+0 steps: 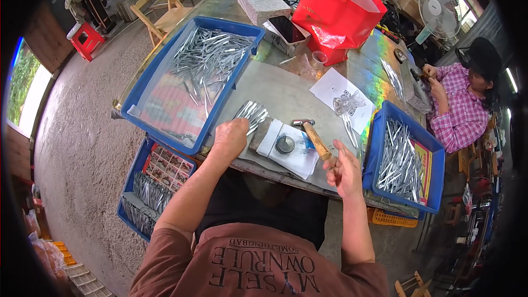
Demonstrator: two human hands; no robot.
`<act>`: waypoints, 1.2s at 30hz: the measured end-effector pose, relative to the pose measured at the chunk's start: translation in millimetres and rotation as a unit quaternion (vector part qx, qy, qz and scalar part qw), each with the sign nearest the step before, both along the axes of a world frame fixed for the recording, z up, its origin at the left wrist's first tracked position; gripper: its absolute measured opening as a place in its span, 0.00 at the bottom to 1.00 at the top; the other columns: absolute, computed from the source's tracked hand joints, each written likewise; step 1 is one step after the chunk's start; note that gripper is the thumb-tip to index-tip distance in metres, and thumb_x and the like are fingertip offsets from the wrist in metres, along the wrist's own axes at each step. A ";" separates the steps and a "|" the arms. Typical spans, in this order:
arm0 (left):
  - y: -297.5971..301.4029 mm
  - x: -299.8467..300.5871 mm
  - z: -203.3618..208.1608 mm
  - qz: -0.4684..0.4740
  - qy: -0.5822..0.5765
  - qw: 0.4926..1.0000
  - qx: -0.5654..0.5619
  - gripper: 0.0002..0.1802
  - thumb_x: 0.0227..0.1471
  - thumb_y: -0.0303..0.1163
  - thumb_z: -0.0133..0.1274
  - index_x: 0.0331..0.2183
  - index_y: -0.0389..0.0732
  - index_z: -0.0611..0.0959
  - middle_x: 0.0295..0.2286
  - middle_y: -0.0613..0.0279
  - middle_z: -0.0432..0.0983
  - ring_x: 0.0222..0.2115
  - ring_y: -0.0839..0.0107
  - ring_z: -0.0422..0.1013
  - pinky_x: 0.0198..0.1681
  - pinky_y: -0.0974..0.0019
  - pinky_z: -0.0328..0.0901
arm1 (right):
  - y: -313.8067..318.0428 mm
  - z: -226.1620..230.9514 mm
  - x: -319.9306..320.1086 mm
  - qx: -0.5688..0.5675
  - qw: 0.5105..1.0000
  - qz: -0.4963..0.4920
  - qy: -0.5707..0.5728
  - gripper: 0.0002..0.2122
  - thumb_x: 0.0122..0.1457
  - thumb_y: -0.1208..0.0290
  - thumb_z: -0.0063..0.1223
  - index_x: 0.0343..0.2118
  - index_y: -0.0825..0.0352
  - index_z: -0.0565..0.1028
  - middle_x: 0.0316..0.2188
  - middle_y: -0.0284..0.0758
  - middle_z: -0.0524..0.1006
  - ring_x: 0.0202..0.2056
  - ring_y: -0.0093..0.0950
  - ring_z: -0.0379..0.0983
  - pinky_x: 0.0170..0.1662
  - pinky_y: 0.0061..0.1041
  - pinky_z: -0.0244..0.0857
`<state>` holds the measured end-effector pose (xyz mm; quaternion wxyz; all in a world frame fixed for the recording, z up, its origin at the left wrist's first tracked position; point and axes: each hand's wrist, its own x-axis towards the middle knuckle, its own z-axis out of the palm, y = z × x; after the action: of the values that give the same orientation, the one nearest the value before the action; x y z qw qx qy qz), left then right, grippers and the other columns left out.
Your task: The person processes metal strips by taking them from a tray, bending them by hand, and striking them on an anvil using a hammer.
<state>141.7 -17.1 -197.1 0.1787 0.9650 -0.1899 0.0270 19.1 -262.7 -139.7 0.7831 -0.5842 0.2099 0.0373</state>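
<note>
My left hand (231, 136) is closed around the near ends of a fanned bunch of slim silvery metal pieces (252, 114), low over the grey sheet on the table. To the right lies a hammer (317, 142), its metal head pointing away and its wooden handle toward me. My right hand (345, 171) is beside the end of that handle, index finger stretched out and other fingers partly bent, with nothing visible in it. Between the hands, a round dark metal block (285, 143) sits on a white folded pad (300, 160).
Blue trays of metal pieces flank me: left (132, 111), right (438, 157), lower left (127, 187). Farther off are a red bag (335, 11), a phone (286, 28) and a white paper (329, 87). A co-worker (459, 99) sits at right near a fan (439, 11).
</note>
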 end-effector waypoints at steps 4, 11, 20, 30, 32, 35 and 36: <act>-2.1 2.1 -7.6 0.003 -0.027 1.000 -0.002 0.08 0.42 0.33 0.46 0.22 0.39 0.70 0.22 0.53 0.69 0.25 0.55 0.67 0.27 0.55 0.61 | -1.8 -4.0 -12.0 0.013 0.999 -0.029 -0.025 0.20 0.56 0.61 0.35 0.48 0.69 0.57 0.16 0.35 0.68 0.09 0.17 0.57 0.10 0.15 0.48; 3.5 -13.2 9.9 0.001 -0.068 0.997 -0.020 0.07 0.41 0.32 0.48 0.22 0.39 0.70 0.20 0.55 0.68 0.24 0.56 0.67 0.26 0.57 0.61 | 0.4 -11.6 -22.7 0.022 0.998 -0.036 -0.047 0.18 0.56 0.62 0.36 0.46 0.68 0.60 0.15 0.34 0.68 0.08 0.17 0.57 0.09 0.14 0.48; 80.0 12.1 47.1 0.089 -0.100 0.983 -0.128 0.07 0.40 0.32 0.47 0.24 0.40 0.74 0.23 0.54 0.71 0.26 0.56 0.67 0.28 0.57 0.62 | 5.0 -14.8 -28.5 0.006 0.996 -0.069 -0.055 0.15 0.55 0.63 0.37 0.41 0.68 0.64 0.15 0.33 0.67 0.09 0.16 0.55 0.10 0.13 0.48; 135.7 33.0 43.5 0.009 0.162 0.986 0.041 0.07 0.30 0.28 0.53 0.19 0.38 0.76 0.18 0.55 0.71 0.22 0.62 0.69 0.25 0.63 0.61 | 12.5 -20.4 -31.1 0.006 0.996 -0.070 -0.055 0.13 0.56 0.65 0.36 0.38 0.69 0.66 0.15 0.34 0.68 0.08 0.17 0.57 0.09 0.14 0.50; 135.6 34.6 43.8 -0.019 0.187 0.978 0.096 0.07 0.28 0.28 0.54 0.19 0.40 0.77 0.18 0.57 0.71 0.22 0.63 0.69 0.24 0.63 0.61 | 13.2 -20.8 -31.3 -0.001 0.996 -0.072 -0.060 0.13 0.56 0.65 0.37 0.38 0.69 0.66 0.15 0.34 0.68 0.08 0.17 0.57 0.09 0.14 0.50; 139.9 40.2 35.2 -0.047 0.207 0.970 0.115 0.08 0.26 0.27 0.55 0.20 0.41 0.77 0.18 0.58 0.72 0.22 0.63 0.69 0.24 0.64 0.61 | 15.0 -21.0 -31.3 0.001 0.996 -0.072 -0.056 0.14 0.56 0.65 0.37 0.38 0.70 0.66 0.15 0.34 0.68 0.08 0.17 0.57 0.09 0.14 0.50; 140.2 41.3 34.6 -0.045 0.208 0.970 0.115 0.08 0.26 0.27 0.55 0.20 0.41 0.77 0.18 0.58 0.72 0.22 0.63 0.69 0.24 0.64 0.61 | 16.2 -20.5 -31.5 0.001 0.996 -0.070 -0.056 0.14 0.56 0.65 0.37 0.38 0.70 0.66 0.15 0.34 0.68 0.08 0.17 0.57 0.09 0.14 0.50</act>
<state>183.0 123.1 -162.4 0.1031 0.9540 -0.1937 -0.2044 -12.3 -246.5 -160.2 0.7948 -0.5686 0.2062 -0.0498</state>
